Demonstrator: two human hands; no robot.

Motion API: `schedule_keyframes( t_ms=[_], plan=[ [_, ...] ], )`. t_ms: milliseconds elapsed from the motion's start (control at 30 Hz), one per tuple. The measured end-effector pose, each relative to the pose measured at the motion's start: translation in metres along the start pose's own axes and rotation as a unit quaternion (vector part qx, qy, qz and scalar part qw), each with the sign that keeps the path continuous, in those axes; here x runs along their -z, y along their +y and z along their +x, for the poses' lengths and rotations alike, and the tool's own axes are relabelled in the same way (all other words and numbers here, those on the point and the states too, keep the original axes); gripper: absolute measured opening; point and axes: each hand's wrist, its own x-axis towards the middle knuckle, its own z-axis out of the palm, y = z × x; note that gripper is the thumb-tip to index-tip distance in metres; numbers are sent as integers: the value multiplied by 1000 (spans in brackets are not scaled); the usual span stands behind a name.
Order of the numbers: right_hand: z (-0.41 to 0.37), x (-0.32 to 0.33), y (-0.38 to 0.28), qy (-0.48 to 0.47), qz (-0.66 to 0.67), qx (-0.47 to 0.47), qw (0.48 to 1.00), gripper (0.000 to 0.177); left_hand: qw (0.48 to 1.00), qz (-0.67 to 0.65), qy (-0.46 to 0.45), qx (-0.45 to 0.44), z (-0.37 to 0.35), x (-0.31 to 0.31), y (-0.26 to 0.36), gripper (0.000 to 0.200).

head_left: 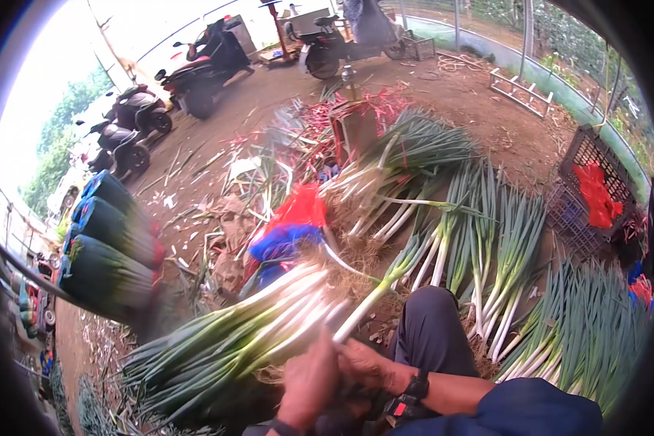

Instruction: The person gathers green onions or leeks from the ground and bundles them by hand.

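Lying at left, a green-onion bundle (pixel 247 323) borders the left hand (pixel 311 379), whose blurred grip cannot be determined; the right hand (pixel 363 365) grips the white base of a single stalk (pixel 370 298), slanting upward between bundle and knee (pixel 432 316).

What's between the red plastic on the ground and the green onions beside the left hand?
Crumpled blue plastic lies there, in the head view, between the red plastic and the green onions.
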Motion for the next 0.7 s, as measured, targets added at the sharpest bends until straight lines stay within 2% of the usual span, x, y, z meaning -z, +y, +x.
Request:
schedule_keyframes(
  t_ms=[33,100,133,167,200,267,300,367,400,467,500,567,600,633,667,700],
  plan=[
    [9,24,4,25,-17,52,998,26,1000,1,-12,-18,-5,8,9,61],
    [36,74,10,58,-53,150,986,32,999,34,2,-35,-13,-2,10,46],
    [33,86,-5,79,-10,149,986,35,997,62,22,-38,-18,-20,2,30],
    [30,99,-19,100,34,151,983,39,997,34,38,-59,-32,-4,11,21],
    [26,107,-49,128,138,102,977,41,996,24,43,-69,-45,9,13,26],
    [33,138,-67,153,287,152,933,42,995,16,56,-77,-68,21,10,35],
    [30,121,-74,162,295,172,926,43,995,18,65,-75,-78,20,5,37],
    [19,74,-93,187,263,229,919,43,990,52,109,-69,-89,11,-10,87],
    [9,42,-101,167,175,260,935,41,990,54,113,-60,-90,3,-18,87],
    [-11,-38,-111,142,34,308,940,41,955,16,292,-43,-85,-16,-29,50],
    [-14,-64,-108,126,9,313,941,42,933,-29,355,-51,-78,-17,-29,51],
    [-20,-107,-91,112,-51,297,947,44,925,-51,373,-42,-59,-34,-32,51],
    [-14,-108,-79,106,-52,293,949,44,916,-74,392,-37,-49,-40,-33,52],
    [-6,-106,-64,90,-61,327,939,44,910,-136,388,-46,-43,-39,-28,51],
    [5,-105,-53,76,-70,361,927,44,937,-176,299,-51,-35,-48,-34,49],
    [18,-97,-53,111,-85,382,914,43,931,-129,315,-130,-27,-48,-50,50]
  ],
)
